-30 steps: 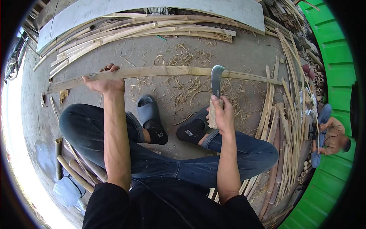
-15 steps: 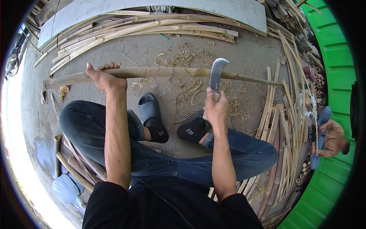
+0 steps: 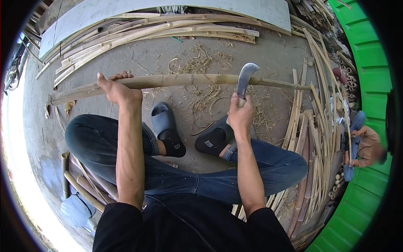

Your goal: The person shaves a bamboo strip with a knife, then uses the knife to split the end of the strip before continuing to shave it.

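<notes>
A long, pale brown strip of bamboo point(image 3: 180, 80) stretched sideways in front of the seated person, beyond the feet. The left hand point(image 3: 119, 90) was closed around it near its left end, with the fingertips showing past the far edge and the thumb raised. The right hand point(image 3: 240, 111) was shut around the handle of a hooked knife with a grey metal blade point(image 3: 246, 79), thumb near the blade's base. The blade stood upward, its curved tip bent to the right, and it overlapped the strip in my line of sight; I couldn't tell whether they touched.

Curly, straw-coloured shavings point(image 3: 197, 63) littered the grey concrete floor point(image 3: 273, 54) around the strip. Farther off lay a row of long, pale bamboo lengths point(image 3: 168, 28), and more slender bamboo pieces point(image 3: 321, 126) were heaped to the right. Over by the green ribbed metal wall point(image 3: 371, 67), another person in a tan top point(image 3: 369, 147) sat beside the heap.
</notes>
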Demonstrator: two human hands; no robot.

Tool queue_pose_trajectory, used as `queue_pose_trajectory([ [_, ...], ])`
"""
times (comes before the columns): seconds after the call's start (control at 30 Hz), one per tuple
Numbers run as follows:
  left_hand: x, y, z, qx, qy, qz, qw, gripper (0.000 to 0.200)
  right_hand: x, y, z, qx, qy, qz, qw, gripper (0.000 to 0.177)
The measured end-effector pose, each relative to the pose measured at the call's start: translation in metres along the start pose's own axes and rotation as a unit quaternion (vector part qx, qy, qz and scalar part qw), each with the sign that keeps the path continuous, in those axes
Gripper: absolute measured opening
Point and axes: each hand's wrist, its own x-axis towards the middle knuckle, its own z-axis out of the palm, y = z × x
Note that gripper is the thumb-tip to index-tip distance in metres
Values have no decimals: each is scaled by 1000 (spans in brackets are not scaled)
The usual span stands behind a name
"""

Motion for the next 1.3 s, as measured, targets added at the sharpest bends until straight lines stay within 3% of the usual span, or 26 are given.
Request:
queue_pose_trajectory([
  [0.07, -2, -7, 5, 23, 35, 1, 999, 45, -22, -15, 14, -26, -17, -108, 994, 32],
  [0.13, 3, -5, -5, 23, 27, -3, 999, 46, -31, -7, 21, 25, -49, -48, 997, 31],
  [0.2, 11, -3, 1, 13, 12, 2, 1000, 46, -5, 6, 9, 23, -2, -4, 1000, 32],
  [0.23, 9, -3, 2, 14, 13, 6, 1000, 46, 6, 5, -1, 57, 20, 61, 996, 33],
  [0.27, 4, -4, 1, 16, 18, 8, 1000, 46, 0, 4, 1, 52, 16, 62, 997, 33],
  [0.33, -1, -9, 0, 19, 12, 4, 1000, 46, -21, -2, 13, -18, -34, -98, 994, 32],
  [0.37, 2, -9, -3, 18, 17, 0, 1000, 46, -41, -27, 14, 79, -93, -10, 992, 33],
  [0.4, 7, -7, -3, 14, 19, -3, 1000, 46, -35, -24, 11, 84, -87, -9, 993, 33],
  [0.5, 6, -5, 1, 3, 2, -3, 1000, 46, 13, 18, -2, 88, 4, 66, 994, 34],
  [0.53, 1, -6, 1, 6, 11, -1, 1000, 46, 1, 6, 4, 86, 1, 65, 994, 34],
  [0.6, -3, -10, 0, 24, 12, -6, 1000, 46, -32, -17, 21, 17, -96, -83, 992, 34],
  [0.73, 1, -8, -3, -3, -4, -18, 1000, 44, -18, -30, 20, 87, -52, -10, 995, 35],
  [0.8, -6, -5, 0, -21, -29, -22, 999, 43, -3, -29, 5, 47, -14, 25, 998, 34],
  [0.87, 0, -10, -1, -24, -9, -26, 999, 42, -14, -37, -1, -8, -79, -20, 997, 33],
  [0.9, 1, -12, -1, -19, 9, -33, 999, 42, -32, -34, 7, -35, -66, -168, 983, 32],
  [1.0, 3, -10, -5, -25, -23, -33, 999, 42, -24, -30, -3, -43, -54, -111, 991, 31],
  [1.03, 0, -9, -2, -26, -22, -33, 999, 42, -8, -20, -3, -13, 9, -55, 998, 32],
  [1.13, -5, -8, 1, 1, 20, -23, 1000, 42, -20, -7, 16, -18, 6, -140, 990, 32],
  [1.2, 9, -11, -9, 1, 28, -25, 999, 43, -28, -11, 11, -26, -9, -142, 990, 32],
  [1.3, -6, -3, 0, -26, -9, -26, 999, 39, 5, -9, -9, -24, 30, -30, 999, 34],
])
